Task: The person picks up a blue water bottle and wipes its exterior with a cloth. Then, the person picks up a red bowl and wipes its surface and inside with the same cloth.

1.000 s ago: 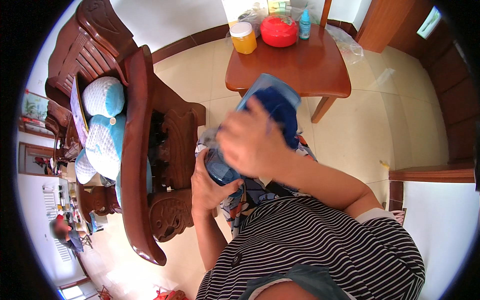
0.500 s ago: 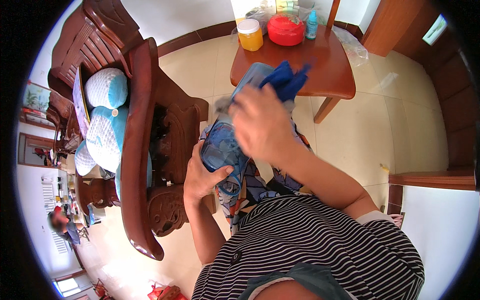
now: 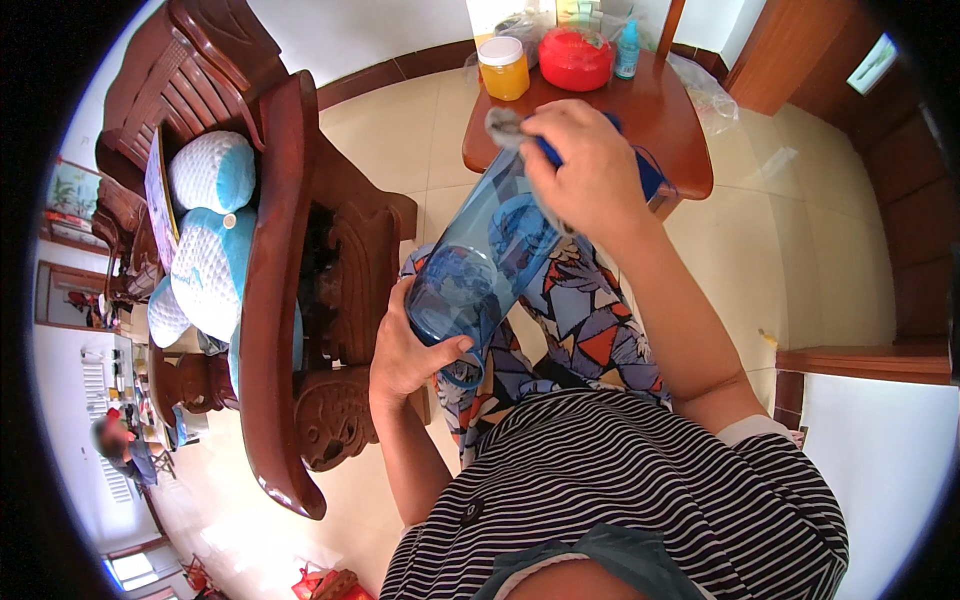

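A long, see-through blue plastic container [image 3: 455, 290] lies slanted above my lap, its far end toward the wooden seat. My left hand [image 3: 405, 355] is closed around its near end, thumb on top, beside a blue loop. At the far end my right hand [image 3: 590, 175] grips a cloth [image 3: 505, 127] with grey and dark blue parts, its fingers bent over it. The cloth's grey edge sticks out past the fingertips and lies against the container's rim. Some of the cloth is hidden under the hand.
Ahead, a brown wooden chair [image 3: 640, 150] bears a yellow jar [image 3: 503, 75], a red round container [image 3: 576, 62] and a teal bottle [image 3: 627, 52]. On the left stands a carved wooden bench [image 3: 275, 300] with white and blue cushions [image 3: 205, 280]. Another person [image 3: 125, 455] sits far left.
My right hand has moved with the cloth from over the container's middle to its far end, away and slightly right. My left hand keeps its hold near the same place.
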Available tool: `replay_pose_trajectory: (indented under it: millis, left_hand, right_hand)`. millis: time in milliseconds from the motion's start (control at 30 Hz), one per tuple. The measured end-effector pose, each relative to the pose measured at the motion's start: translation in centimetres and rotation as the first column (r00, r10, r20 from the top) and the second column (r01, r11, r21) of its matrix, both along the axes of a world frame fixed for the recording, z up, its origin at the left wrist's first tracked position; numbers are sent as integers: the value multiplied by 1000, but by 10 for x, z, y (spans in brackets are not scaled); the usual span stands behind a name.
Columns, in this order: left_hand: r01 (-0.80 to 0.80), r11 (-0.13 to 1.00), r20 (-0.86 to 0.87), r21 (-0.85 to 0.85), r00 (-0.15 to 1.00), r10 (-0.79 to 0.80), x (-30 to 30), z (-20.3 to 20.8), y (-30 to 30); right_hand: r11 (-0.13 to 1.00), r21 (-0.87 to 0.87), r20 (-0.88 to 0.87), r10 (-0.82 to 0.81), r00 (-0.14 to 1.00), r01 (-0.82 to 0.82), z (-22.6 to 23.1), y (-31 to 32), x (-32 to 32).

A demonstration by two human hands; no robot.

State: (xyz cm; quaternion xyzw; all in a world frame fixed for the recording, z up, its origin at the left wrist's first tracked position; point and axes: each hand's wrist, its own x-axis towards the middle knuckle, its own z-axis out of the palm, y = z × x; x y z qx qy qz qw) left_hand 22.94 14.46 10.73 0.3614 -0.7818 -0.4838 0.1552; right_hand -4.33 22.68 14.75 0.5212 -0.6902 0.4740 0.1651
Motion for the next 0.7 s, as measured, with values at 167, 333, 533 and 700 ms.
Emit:
replay_pose_trajectory:
  millis: [167, 333, 533, 700]
  left_hand:
    - [-11, 1000, -5, 28, 1000, 11, 3, -3, -4]
    - [45, 996, -4, 74, 999, -45, -1, 6, -4]
    - [115, 990, -195, 78, 976, -98, 15, -20, 3]
    - [53, 962, 79, -268, 996, -33, 2, -2, 18]
  right_hand:
    - [995, 6, -168, -101, 981, 104, -1, -12, 25]
    - [960, 187, -242, 249, 938, -207, -7, 0, 107]
    - [907, 186, -234, 413, 880, -377, -21, -3, 140]
    - [979, 204, -262, 76, 962, -22, 1, 4, 62]
